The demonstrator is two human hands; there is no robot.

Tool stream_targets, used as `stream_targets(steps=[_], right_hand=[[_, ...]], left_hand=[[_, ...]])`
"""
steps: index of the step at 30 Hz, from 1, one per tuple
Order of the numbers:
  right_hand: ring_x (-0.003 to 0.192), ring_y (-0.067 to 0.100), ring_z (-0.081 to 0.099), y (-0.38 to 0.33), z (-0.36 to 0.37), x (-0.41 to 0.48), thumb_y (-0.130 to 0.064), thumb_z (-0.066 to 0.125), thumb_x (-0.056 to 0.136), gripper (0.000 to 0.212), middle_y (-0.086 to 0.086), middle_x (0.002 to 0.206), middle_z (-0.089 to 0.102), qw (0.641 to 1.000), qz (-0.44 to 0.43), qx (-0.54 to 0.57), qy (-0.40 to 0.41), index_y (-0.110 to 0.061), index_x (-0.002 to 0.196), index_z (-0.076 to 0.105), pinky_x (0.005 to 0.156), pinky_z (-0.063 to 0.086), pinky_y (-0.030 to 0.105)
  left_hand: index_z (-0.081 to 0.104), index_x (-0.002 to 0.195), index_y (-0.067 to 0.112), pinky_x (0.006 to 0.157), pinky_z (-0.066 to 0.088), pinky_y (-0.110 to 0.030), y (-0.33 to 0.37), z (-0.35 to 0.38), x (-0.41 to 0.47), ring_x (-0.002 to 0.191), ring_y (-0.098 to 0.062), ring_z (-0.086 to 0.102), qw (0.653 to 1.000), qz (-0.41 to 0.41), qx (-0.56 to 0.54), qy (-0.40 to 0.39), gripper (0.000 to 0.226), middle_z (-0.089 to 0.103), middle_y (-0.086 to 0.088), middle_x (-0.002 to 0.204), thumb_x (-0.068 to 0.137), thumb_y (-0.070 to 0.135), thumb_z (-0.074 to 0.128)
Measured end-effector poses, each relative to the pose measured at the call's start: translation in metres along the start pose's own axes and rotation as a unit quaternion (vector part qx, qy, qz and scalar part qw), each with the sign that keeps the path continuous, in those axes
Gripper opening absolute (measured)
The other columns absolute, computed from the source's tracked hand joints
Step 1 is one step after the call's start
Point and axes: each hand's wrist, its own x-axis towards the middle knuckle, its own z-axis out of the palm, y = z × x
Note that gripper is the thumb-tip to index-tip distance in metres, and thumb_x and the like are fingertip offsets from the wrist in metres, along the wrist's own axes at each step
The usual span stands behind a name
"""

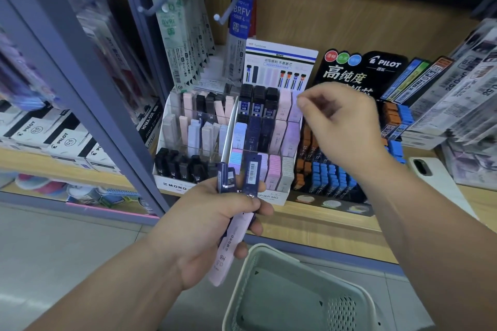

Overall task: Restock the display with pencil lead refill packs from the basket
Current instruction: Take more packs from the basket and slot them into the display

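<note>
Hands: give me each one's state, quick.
Left hand: holding lead packs.
Right hand: curled at a lilac pack; grip cannot be told.

Reads as stationery shop. Tiered MONO display tray [174,186] crammed with lead refill cases [258,105], wooden shelf [322,226] beneath. Right of tray, black Pilot display [384,64] of orange and blue cases. Above tray, pen refill packs [174,29] hanging on pegs. Left of tray, stacked Pilot pen boxes [35,131].
</note>
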Motion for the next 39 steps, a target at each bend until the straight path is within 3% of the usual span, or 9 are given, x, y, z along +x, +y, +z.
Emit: stream_targets(steps=[3, 5, 10, 17, 23, 29, 32, 35, 39], right_hand=[[0.062, 0.016, 0.059, -0.010, -0.014, -0.011, -0.023, 0.064, 0.094, 0.014, -0.006, 0.069, 0.068, 0.989, 0.120, 0.084, -0.029, -0.018, 0.086, 0.074, 0.061, 0.052, 0.034], [0.052, 0.014, 0.052, -0.017, -0.016, -0.024, -0.024, 0.065, 0.094, 0.015, -0.001, 0.068, 0.069, 0.962, 0.199, 0.152, -0.106, -0.016, 0.084, 0.074, 0.053, 0.046, 0.029], [0.055, 0.011, 0.057, -0.031, -0.010, -0.047, -0.011, 0.073, 0.086, 0.007, 0.009, 0.077, 0.071, 0.904, 0.243, 0.246, -0.250, -0.010, 0.093, 0.075, 0.047, 0.041, 0.015], [0.061, 0.014, 0.063, -0.027, -0.011, -0.047, -0.004, 0.070, 0.088, 0.010, 0.010, 0.075, 0.068, 0.887, 0.279, 0.279, -0.241, -0.009, 0.096, 0.070, 0.049, 0.047, 0.021], [0.061, 0.019, 0.067, -0.025, -0.021, -0.040, 0.005, 0.063, 0.089, 0.009, 0.012, 0.073, 0.068, 0.848, 0.309, 0.393, -0.175, -0.004, 0.091, 0.062, 0.056, 0.056, 0.025], [0.063, 0.021, 0.063, -0.024, -0.021, -0.048, 0.007, 0.076, 0.076, 0.022, 0.013, 0.070, 0.067, 0.904, 0.224, 0.203, -0.303, -0.012, 0.081, 0.066, 0.061, 0.051, 0.036], [0.061, 0.014, 0.060, -0.030, -0.017, -0.052, -0.005, 0.082, 0.075, 0.032, 0.000, 0.073, 0.068, 0.900, 0.181, 0.182, -0.352, -0.022, 0.098, 0.066, 0.064, 0.051, 0.032], [0.058, 0.017, 0.057, -0.037, -0.014, -0.056, -0.018, 0.087, 0.072, 0.050, -0.001, 0.087, 0.067, 0.910, 0.147, 0.159, -0.352, -0.035, 0.113, 0.062, 0.061, 0.052, 0.032], [0.055, 0.005, 0.057, -0.041, -0.009, -0.061, -0.031, 0.093, 0.061, 0.039, -0.006, 0.080, 0.068, 0.945, 0.077, 0.069, -0.309, -0.035, 0.093, 0.070, 0.059, 0.055, 0.029]], left_hand=[[0.059, 0.120, 0.005, 0.045, 0.041, -0.028, 0.000, 0.004, 0.001, 0.060, -0.020, 0.061, 1.000, 0.006, 0.006, 0.004, 0.032, 0.077, -0.013, 0.092, 0.088, 0.001, 0.062], [0.058, 0.118, 0.007, 0.045, 0.040, -0.027, -0.001, 0.007, 0.004, 0.060, -0.020, 0.061, 1.000, 0.006, 0.009, 0.012, 0.032, 0.078, -0.013, 0.093, 0.088, 0.001, 0.064], [0.065, 0.104, 0.012, 0.048, 0.039, -0.027, -0.004, 0.016, 0.007, 0.061, -0.020, 0.058, 0.999, 0.009, 0.034, 0.002, 0.021, 0.078, -0.011, 0.091, 0.086, 0.002, 0.065], [0.067, 0.110, 0.013, 0.047, 0.038, -0.027, -0.005, 0.021, 0.010, 0.059, -0.018, 0.056, 0.999, 0.014, 0.033, 0.001, 0.023, 0.077, -0.013, 0.092, 0.088, 0.009, 0.067], [0.068, 0.097, 0.010, 0.041, 0.035, -0.023, -0.003, 0.021, 0.013, 0.052, -0.017, 0.050, 0.999, 0.016, -0.035, 0.034, 0.010, 0.075, -0.012, 0.084, 0.091, 0.018, 0.065], [0.062, 0.083, 0.012, 0.040, 0.033, -0.024, -0.001, 0.017, 0.019, 0.050, -0.015, 0.047, 0.995, 0.046, -0.056, 0.062, 0.010, 0.059, -0.005, 0.065, 0.087, 0.014, 0.071], [0.063, 0.078, 0.013, 0.041, 0.033, -0.024, -0.001, 0.018, 0.020, 0.049, -0.016, 0.047, 0.997, 0.043, -0.016, 0.055, 0.012, 0.055, -0.004, 0.062, 0.084, 0.013, 0.073], [0.062, 0.080, 0.012, 0.041, 0.032, -0.023, -0.003, 0.020, 0.019, 0.048, -0.015, 0.046, 0.997, 0.052, 0.006, 0.063, 0.013, 0.052, -0.002, 0.059, 0.083, 0.014, 0.074], [0.063, 0.079, 0.014, 0.042, 0.033, -0.023, -0.006, 0.020, 0.020, 0.051, -0.016, 0.049, 0.996, 0.051, 0.018, 0.068, 0.014, 0.057, -0.003, 0.064, 0.080, 0.015, 0.077]])
